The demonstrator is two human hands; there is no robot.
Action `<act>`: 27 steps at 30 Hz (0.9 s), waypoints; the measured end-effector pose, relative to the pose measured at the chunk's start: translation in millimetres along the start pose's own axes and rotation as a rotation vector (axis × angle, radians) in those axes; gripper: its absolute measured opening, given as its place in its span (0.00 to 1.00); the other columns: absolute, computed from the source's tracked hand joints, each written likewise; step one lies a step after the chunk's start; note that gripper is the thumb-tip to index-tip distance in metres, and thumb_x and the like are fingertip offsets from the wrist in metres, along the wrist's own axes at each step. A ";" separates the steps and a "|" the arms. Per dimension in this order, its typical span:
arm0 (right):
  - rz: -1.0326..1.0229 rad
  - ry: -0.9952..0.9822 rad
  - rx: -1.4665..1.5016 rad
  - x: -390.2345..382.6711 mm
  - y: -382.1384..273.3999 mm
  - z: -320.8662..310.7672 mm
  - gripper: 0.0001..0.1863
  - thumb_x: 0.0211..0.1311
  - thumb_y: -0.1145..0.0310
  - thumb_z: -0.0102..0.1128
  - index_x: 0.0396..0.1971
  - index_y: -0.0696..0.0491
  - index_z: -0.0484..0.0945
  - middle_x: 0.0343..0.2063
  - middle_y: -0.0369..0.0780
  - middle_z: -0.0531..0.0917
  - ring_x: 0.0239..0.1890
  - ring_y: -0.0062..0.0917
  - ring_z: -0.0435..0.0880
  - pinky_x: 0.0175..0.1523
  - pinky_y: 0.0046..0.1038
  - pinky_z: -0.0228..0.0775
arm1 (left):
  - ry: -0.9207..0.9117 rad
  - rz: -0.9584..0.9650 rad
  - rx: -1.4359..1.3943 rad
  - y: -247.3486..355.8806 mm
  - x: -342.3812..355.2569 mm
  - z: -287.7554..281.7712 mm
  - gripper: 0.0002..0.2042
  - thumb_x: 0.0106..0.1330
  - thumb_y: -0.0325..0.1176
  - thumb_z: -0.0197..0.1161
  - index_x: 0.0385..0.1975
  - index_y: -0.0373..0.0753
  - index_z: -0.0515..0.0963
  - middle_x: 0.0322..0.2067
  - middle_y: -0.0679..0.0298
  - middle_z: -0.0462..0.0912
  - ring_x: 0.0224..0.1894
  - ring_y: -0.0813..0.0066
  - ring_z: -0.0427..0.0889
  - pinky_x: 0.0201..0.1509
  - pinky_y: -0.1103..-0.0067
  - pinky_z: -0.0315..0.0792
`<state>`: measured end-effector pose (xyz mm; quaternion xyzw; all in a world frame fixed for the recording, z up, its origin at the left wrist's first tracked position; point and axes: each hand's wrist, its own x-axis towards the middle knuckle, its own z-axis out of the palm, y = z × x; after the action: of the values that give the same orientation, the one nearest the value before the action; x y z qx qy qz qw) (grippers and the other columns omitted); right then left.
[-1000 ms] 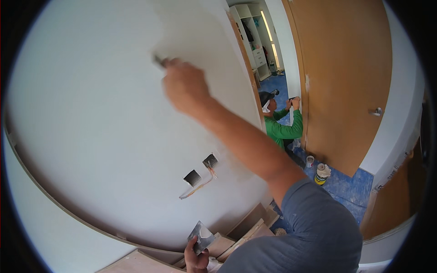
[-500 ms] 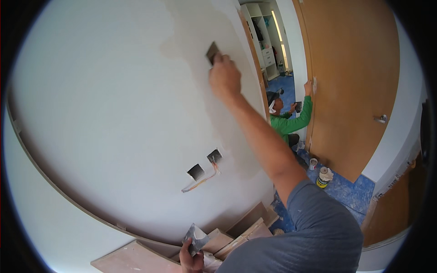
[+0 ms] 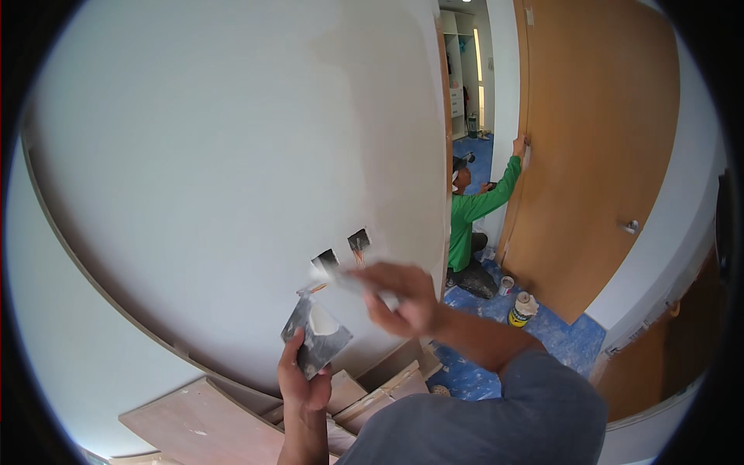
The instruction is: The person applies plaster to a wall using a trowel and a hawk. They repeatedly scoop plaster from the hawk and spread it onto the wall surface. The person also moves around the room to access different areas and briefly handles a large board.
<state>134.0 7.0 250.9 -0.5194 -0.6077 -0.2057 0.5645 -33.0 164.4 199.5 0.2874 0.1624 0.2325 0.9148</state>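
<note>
My left hand [image 3: 301,370] grips a square metal plate [image 3: 307,347] carrying white paste [image 3: 322,322], low in front of the wall. My right hand [image 3: 407,302] holds a putty knife [image 3: 341,279], blurred by motion, its blade above the plate. The pale wall [image 3: 194,163] has a greyish streak down its right side [image 3: 364,139]. Behind the knife are two square cut-outs [image 3: 358,239], with thin wires hanging from them.
A co-worker in green sleeves [image 3: 484,203] kneels at the door [image 3: 597,132], one hand at its edge. Two cans [image 3: 523,310] stand on blue floor covering [image 3: 480,373]. Offcut boards [image 3: 201,422] lie along the wall's foot. Shelving [image 3: 457,70] shows through the doorway.
My right hand has swept down from high on the wall to the plate, taking the knife with it. My left hand has raised the plate. The co-worker's upper hand has risen along the door edge.
</note>
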 end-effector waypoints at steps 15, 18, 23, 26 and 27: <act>0.876 -0.222 0.063 -128.3 71.1 -111.2 0.26 0.65 0.78 0.54 0.64 0.47 0.75 0.53 0.40 0.84 0.48 0.33 0.86 0.56 0.33 0.78 | -0.110 0.306 0.142 -73.5 21.5 45.0 0.18 0.72 0.30 0.59 0.60 0.36 0.70 0.48 0.60 0.82 0.48 0.71 0.84 0.47 0.75 0.78; 1.202 0.251 0.951 -139.4 87.6 -126.9 0.17 0.68 0.76 0.53 0.56 0.59 0.76 0.51 0.44 0.84 0.52 0.31 0.86 0.59 0.36 0.78 | -0.347 0.625 0.575 -116.9 50.3 25.0 0.25 0.69 0.19 0.56 0.67 0.34 0.65 0.57 0.53 0.79 0.60 0.63 0.79 0.67 0.71 0.69; 1.429 0.109 1.623 -148.3 112.9 -181.4 0.23 0.68 0.74 0.53 0.62 0.62 0.71 0.55 0.48 0.82 0.57 0.38 0.84 0.65 0.43 0.76 | -0.769 1.228 1.185 -191.6 86.6 91.1 0.33 0.66 0.16 0.59 0.72 0.42 0.62 0.69 0.36 0.66 0.71 0.35 0.67 0.72 0.57 0.66; 1.396 0.098 1.660 -119.8 114.9 -233.3 0.20 0.68 0.73 0.55 0.58 0.60 0.73 0.49 0.46 0.86 0.50 0.38 0.88 0.60 0.41 0.81 | -0.787 1.196 1.395 -220.5 94.4 118.9 0.32 0.64 0.21 0.62 0.71 0.42 0.65 0.71 0.41 0.65 0.72 0.38 0.65 0.74 0.56 0.64; 1.384 0.043 1.646 -116.3 126.8 -247.1 0.21 0.67 0.74 0.55 0.59 0.60 0.72 0.50 0.46 0.85 0.50 0.38 0.88 0.60 0.42 0.81 | -0.775 1.186 1.466 -226.1 96.4 126.4 0.32 0.63 0.23 0.62 0.70 0.43 0.66 0.71 0.42 0.64 0.73 0.39 0.64 0.75 0.55 0.64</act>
<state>339.6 -198.4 172.4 -0.2073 -0.1234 0.6219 0.7450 177.3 -6.8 146.6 0.8666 -0.2112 0.3825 0.2408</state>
